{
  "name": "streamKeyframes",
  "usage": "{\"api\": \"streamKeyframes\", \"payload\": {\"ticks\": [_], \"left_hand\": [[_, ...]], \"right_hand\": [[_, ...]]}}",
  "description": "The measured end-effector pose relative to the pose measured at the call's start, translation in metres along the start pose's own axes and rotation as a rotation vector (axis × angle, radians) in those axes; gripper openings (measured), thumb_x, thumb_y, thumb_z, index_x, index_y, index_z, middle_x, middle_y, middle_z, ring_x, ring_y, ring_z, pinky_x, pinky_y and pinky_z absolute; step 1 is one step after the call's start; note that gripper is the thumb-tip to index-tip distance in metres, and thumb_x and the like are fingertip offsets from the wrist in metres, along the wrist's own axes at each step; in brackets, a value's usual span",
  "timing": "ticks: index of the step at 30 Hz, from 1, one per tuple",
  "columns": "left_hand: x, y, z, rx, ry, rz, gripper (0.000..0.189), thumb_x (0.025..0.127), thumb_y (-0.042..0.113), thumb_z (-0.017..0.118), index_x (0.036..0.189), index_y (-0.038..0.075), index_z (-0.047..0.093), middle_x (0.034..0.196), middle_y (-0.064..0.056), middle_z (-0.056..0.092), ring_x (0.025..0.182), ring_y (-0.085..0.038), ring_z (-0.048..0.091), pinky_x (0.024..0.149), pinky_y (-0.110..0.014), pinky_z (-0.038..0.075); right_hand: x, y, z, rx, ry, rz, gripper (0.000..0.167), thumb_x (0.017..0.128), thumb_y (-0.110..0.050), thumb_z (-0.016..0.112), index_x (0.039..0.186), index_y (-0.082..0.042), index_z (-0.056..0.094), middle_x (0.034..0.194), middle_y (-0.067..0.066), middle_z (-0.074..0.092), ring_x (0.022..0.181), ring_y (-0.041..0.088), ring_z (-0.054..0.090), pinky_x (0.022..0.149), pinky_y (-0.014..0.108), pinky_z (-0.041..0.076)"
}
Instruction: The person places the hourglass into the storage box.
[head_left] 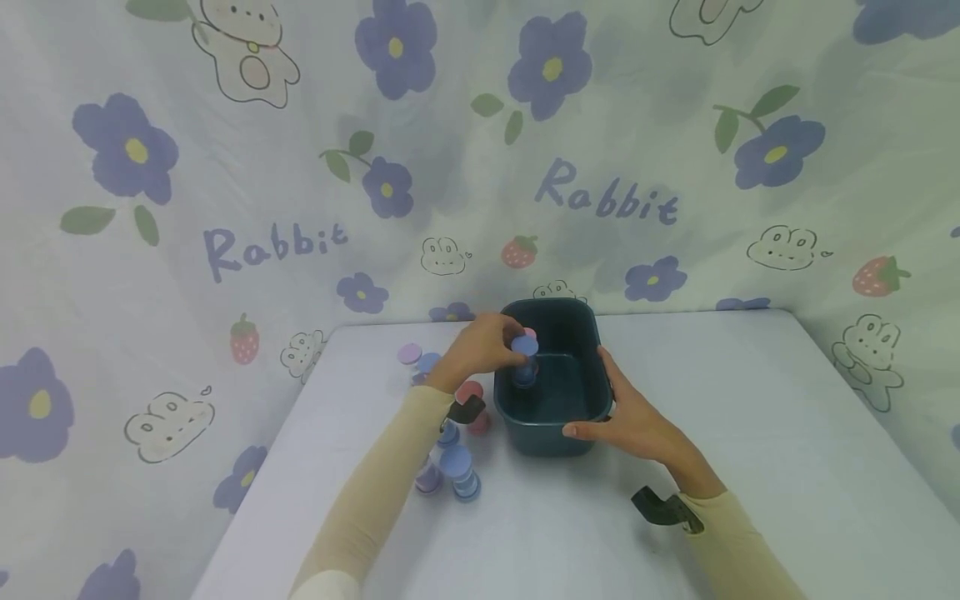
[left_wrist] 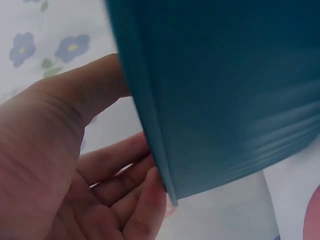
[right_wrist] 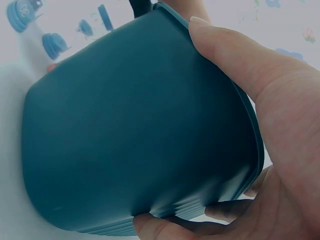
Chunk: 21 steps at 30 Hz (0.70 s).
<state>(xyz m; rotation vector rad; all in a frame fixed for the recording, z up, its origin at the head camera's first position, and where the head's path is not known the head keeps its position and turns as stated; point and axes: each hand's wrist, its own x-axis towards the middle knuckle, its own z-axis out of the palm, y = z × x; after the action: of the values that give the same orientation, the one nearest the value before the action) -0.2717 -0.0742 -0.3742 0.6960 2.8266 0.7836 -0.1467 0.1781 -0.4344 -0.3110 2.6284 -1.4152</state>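
Note:
In the head view, a dark teal plastic bin (head_left: 558, 439) stands on the white table. My left hand (head_left: 482, 348) reaches over its left rim and pinches a blue sand timer (head_left: 525, 345) by the top, upright inside the bin. A pink disc (head_left: 530, 333) peeks out just behind that timer. At the bin's right side my right hand (head_left: 637, 421) grips the rim, thumb at the near corner and fingers along the outer wall. The right wrist view shows this thumb (right_wrist: 225, 45) on the bin's edge. In the left wrist view, the teal wall (left_wrist: 215, 125) hides the pinched timer.
Left of the bin stand several sand timers: a blue one (head_left: 457, 462) in front, a pink one (head_left: 470, 392) by my left wrist, a lilac one (head_left: 409, 354) farther back. My left forearm covers part of this group. A patterned cloth (head_left: 465, 167) hangs behind the table.

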Motion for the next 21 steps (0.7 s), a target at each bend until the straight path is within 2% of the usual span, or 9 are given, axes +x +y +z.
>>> {"api": "streamKeyframes", "payload": {"ticks": [9, 21], "left_hand": [[0.0040, 0.0004, 0.0038, 0.162, -0.004, 0.060, 0.045, 0.080, 0.031, 0.088, 0.116, 0.009, 0.076, 0.104, -0.003, 0.078, 0.089, -0.017, 0.068, 0.086, -0.034, 0.061], [0.0080, 0.0052, 0.0044, 0.352, -0.059, 0.069, 0.036, 0.079, 0.035, 0.088, 0.106, 0.014, 0.078, 0.090, 0.002, 0.075, 0.080, -0.016, 0.066, 0.077, -0.031, 0.059]], "right_hand": [[-0.0007, -0.0012, -0.0003, 0.007, -0.003, -0.015, 0.130, 0.078, -0.053, 0.085, 0.167, -0.021, -0.004, 0.175, 0.016, 0.009, 0.155, 0.050, 0.023, 0.114, 0.073, 0.036], [-0.0009, -0.0010, -0.0009, -0.005, -0.001, -0.005, 0.131, 0.078, -0.053, 0.085, 0.167, -0.020, -0.005, 0.175, 0.017, 0.007, 0.155, 0.051, 0.023, 0.114, 0.072, 0.037]]}}
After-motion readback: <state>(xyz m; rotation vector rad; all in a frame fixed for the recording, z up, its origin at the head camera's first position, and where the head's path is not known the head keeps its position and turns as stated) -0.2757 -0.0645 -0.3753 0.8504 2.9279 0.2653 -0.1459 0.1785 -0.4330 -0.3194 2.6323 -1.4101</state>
